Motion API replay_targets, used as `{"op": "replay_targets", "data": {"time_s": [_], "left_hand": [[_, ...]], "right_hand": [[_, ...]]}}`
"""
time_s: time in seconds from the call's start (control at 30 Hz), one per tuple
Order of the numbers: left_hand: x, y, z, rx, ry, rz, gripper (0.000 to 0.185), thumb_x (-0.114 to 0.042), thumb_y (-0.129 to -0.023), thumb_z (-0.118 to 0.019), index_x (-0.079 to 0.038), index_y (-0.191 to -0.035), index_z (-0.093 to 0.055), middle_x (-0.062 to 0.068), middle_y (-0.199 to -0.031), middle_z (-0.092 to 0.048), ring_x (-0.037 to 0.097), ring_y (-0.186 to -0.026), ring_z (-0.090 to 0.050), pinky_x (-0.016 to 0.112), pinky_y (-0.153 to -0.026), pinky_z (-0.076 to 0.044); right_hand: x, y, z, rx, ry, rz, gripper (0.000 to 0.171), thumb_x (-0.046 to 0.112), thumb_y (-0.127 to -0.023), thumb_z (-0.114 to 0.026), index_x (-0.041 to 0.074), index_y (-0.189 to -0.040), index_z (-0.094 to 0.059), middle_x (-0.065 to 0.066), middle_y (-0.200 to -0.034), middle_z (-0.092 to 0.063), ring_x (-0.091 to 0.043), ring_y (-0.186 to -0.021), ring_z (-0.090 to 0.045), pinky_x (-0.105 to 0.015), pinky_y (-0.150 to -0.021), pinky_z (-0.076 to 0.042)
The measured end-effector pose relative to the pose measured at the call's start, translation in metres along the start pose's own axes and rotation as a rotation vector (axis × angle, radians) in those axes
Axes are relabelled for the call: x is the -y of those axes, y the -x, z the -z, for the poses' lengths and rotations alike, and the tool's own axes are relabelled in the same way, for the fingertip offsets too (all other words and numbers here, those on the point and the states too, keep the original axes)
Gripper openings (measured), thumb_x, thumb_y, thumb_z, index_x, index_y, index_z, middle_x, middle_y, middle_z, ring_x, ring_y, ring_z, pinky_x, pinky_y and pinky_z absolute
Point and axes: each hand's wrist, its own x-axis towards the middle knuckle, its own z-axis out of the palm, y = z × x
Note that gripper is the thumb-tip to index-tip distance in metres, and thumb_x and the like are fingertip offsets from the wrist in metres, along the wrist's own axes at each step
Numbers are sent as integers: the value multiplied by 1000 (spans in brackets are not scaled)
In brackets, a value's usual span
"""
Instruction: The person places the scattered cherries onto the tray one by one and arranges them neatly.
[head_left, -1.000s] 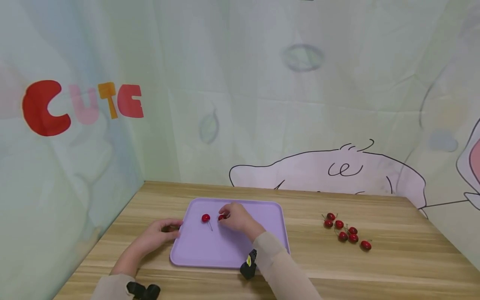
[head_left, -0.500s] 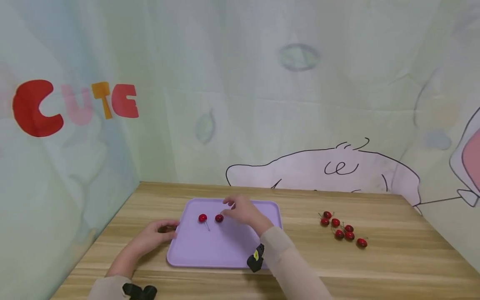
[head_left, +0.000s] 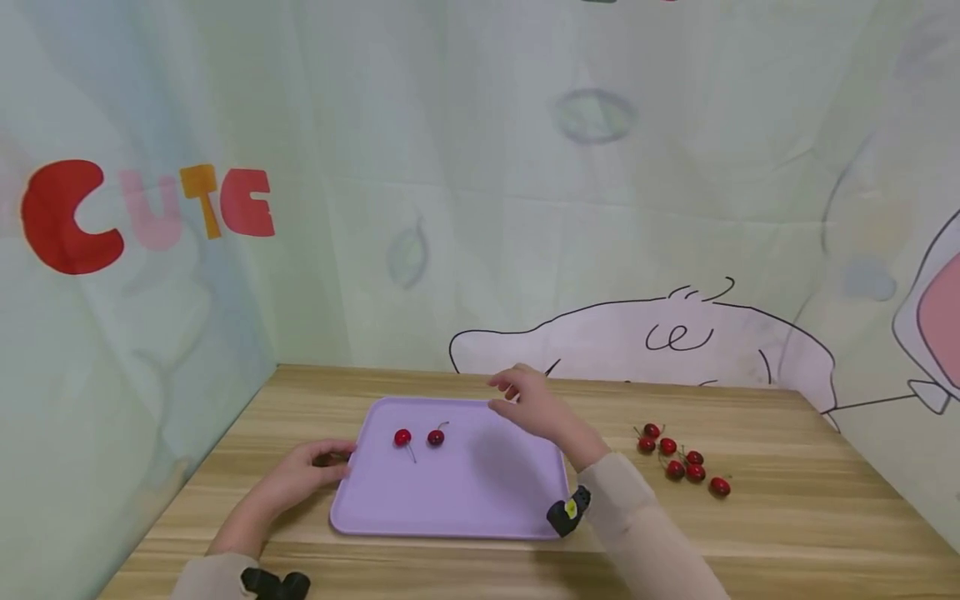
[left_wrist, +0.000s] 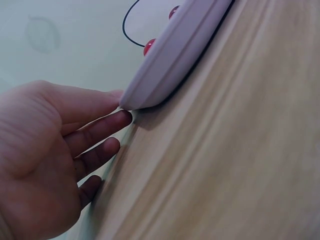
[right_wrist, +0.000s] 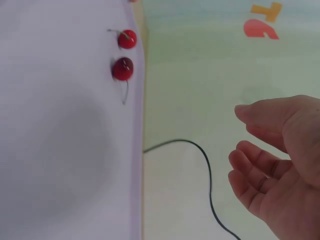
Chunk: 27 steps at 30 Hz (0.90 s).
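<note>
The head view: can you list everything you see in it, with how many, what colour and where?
tray: one, lilac, on the table in front of the person.
cherries on the tray: two, red with stems, side by side near its far left part.
cherries on the table: seven, red, in a loose cluster to the right of the tray.
table: one, light wood grain.
backdrop: pale green cloth with a cartoon drawing and coloured letters on the left.
left hand: one, fingers touching the tray's left edge.
right hand: one, relaxed, holding nothing, above the tray's far right corner.
</note>
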Motion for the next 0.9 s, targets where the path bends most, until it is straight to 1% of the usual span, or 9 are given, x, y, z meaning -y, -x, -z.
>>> {"op": "replay_targets", "data": {"time_s": [0.1, 0.23, 0.37, 0.53, 0.63, 0.77, 0.9], "left_hand": [[1, 0, 0, -1, -2, 0, 42, -12, -90, -64, 6, -128, -56, 22, -125, -59, 31, -110, -56, 49, -96, -44], [2, -1, 0, -2, -15, 1, 42, -13, -90, -65, 5, -127, -57, 21, -125, -59, 30, -109, -55, 50, -95, -44], [2, -1, 0, -1, -15, 0, 42, -13, -90, -65, 5, -127, -57, 21, -124, -59, 30, -109, -55, 50, -95, -44], [3, -2, 0, -3, -10, 1, 43, -13, -90, -65, 6, -128, -56, 22, -125, -59, 31, -110, -55, 51, -96, -43], [3, -2, 0, 1, -10, -1, 43, -13, -90, -65, 6, -128, -57, 22, -125, -59, 32, -110, -55, 52, -96, -43], [4, -2, 0, 3, -8, 1, 42, -14, -91, -65, 5, -128, -57, 21, -125, -59, 31, -110, -55, 50, -96, -44], [3, -2, 0, -3, -12, 10, 42, -15, -91, -65, 4, -128, -57, 21, -126, -59, 32, -111, -55, 49, -96, -44]], "right_hand": [[-8, 8, 15, -58, 21, 19, 25, 8, -86, -68, 1, -110, -67, -9, -98, -61, -21, -87, -58, -31, -75, -51], [-19, 20, 36, -113, 42, 55, 24, 5, -85, -70, -2, -108, -67, -11, -96, -62, -23, -85, -60, -33, -74, -53], [-28, 33, 54, -145, 69, 62, 23, 4, -84, -70, -3, -105, -67, -10, -94, -62, -23, -84, -59, -34, -73, -53], [-39, 50, 70, -157, 144, 54, 24, 6, -85, -70, -3, -106, -67, -9, -94, -63, -22, -85, -58, -34, -73, -52], [-47, 62, 77, -139, 184, 22, 25, 7, -86, -70, -2, -108, -67, -8, -96, -62, -22, -87, -57, -36, -74, -51], [-60, 77, 84, -107, 209, -41, 26, 10, -88, -68, -1, -111, -66, -8, -98, -61, -22, -90, -57, -39, -77, -52], [-77, 89, 91, -79, 206, -123, 29, 13, -90, -66, 0, -115, -64, -10, -102, -59, -22, -88, -58, -37, -72, -52]]}}
